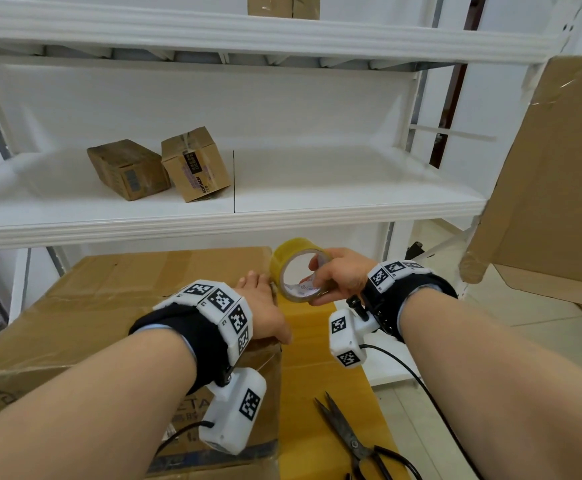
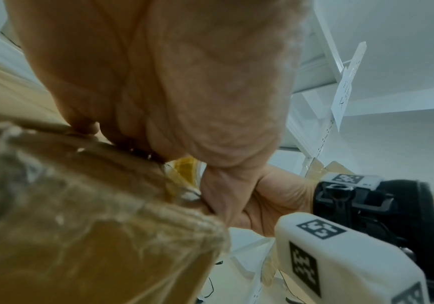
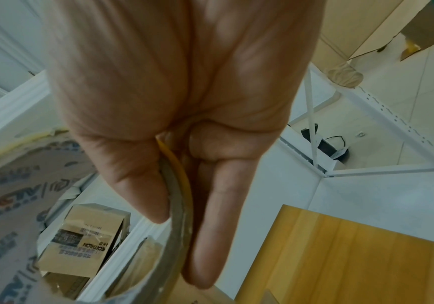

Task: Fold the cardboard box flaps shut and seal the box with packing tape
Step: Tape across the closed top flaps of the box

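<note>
Cardboard box [image 1: 116, 306], large, brown, flaps down, fills lower left of the head view; stiff but dentable. Left hand [image 1: 265, 306] presses flat on its right edge; right hand [image 1: 338, 275] pinches the light yellowish tape roll [image 1: 300, 271] by its rim.

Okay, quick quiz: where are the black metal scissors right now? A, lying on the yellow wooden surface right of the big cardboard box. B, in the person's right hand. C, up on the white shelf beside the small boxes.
A: the black metal scissors lie on the yellow wooden surface, while the right hand holds the roll of yellowish packing tape.
</note>
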A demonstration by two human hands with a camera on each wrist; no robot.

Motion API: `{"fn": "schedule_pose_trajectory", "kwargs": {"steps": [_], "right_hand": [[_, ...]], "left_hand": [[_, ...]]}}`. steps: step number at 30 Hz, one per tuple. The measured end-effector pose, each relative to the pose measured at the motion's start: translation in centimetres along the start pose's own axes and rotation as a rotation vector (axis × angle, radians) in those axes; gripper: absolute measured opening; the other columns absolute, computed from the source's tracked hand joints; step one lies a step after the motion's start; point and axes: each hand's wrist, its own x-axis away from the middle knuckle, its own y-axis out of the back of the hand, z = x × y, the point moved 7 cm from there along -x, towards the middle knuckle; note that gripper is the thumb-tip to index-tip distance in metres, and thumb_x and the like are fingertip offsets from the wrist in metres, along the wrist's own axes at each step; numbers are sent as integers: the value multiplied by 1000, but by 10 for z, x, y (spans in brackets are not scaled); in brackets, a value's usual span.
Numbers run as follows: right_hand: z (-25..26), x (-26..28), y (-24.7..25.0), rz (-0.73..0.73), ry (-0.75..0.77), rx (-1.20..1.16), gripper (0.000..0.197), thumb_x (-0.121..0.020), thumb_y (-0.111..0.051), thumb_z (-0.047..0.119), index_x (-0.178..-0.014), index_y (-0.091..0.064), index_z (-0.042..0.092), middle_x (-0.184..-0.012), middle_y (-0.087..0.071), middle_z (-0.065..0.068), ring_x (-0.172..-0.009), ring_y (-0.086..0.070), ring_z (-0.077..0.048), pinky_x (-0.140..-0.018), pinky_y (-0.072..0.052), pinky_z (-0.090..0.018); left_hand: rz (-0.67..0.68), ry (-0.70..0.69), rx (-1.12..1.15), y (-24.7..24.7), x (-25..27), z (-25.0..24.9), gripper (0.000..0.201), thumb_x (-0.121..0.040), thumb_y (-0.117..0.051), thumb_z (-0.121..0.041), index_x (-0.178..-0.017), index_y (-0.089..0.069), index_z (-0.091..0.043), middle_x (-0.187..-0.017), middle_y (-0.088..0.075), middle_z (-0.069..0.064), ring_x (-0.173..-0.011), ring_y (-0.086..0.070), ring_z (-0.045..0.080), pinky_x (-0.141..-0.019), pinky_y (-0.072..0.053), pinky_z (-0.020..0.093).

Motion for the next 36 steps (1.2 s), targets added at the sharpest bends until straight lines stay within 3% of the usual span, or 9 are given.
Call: {"fn": "schedule_pose_trajectory", "kwargs": {"steps": [6,14,18,22,27,30,33,36], "right_hand": [[-12,0,1,-14,-27,-38,26,-87,-54,-18,-100,-58,4,-98,-63,-20,-81,-71,-35,-61,-64,-39],[-44,-3,1,-50,-95,-103,29,-86,-53,-21,-100,-57,5,-102,-59,-20,-84,-69,-35,-64,-64,-45],[-65,-2,-5,-63,-153,-141,26,-89,-53,-18,-99,-55,5,-102,-56,-20,-82,-68,-35,-60,-63,-44],[-73,-8,-10,-43,-197,-127,26,-88,-57,-15,-100,-56,8,-106,-61,-25,-77,-73,-39,-71,-63,-49],[-88,-6,-16,-15,-245,-100,25,-88,-57,-15,-101,-58,6,-98,-66,-27,-87,-73,-46,-86,-58,-58],[-87,-5,-15,-25,-221,-63,28,-86,-61,-13,-107,-59,6,-101,-68,-27,-93,-72,-47,-88,-57,-60],[-80,-1,-10,6,-161,30,37,-83,-70,-8,-113,-59,11,-113,-68,-19,-100,-70,-35,-84,-60,-54],[-75,0,-4,51,-108,64,43,-82,-75,-2,-117,-57,16,-122,-67,-9,-110,-65,-28,-89,-59,-47]], "left_hand": [[9,18,-1,-6,-1,0,117,-80,-68,-51,-153,14,-10,-161,19,9,-149,11,26,-121,-4,41],[-2,23,-17,-9,-1,0,113,-82,-65,-48,-153,15,-12,-161,20,8,-149,12,24,-120,-3,42],[11,0,-8,-12,-2,4,114,-78,-65,-49,-153,17,-24,-161,21,7,-149,12,25,-120,-4,46],[44,-20,-3,-13,4,2,107,-77,-64,-47,-150,13,-46,-160,24,9,-149,15,28,-119,-5,51],[53,-29,-56,-7,10,-1,97,-80,-63,-48,-152,1,-44,-160,21,11,-149,11,29,-117,-11,50],[24,-39,-109,-5,8,-2,95,-78,-63,-50,-153,-6,-41,-161,9,13,-149,0,32,-115,-22,49],[-2,-43,-165,-3,8,-4,90,-76,-63,-50,-152,-17,-35,-153,-13,12,-143,-20,31,-105,-36,46],[3,-48,-220,-1,9,-7,85,-74,-62,-54,-147,-26,-30,-145,-25,14,-133,-34,32,-98,-43,44]]}}
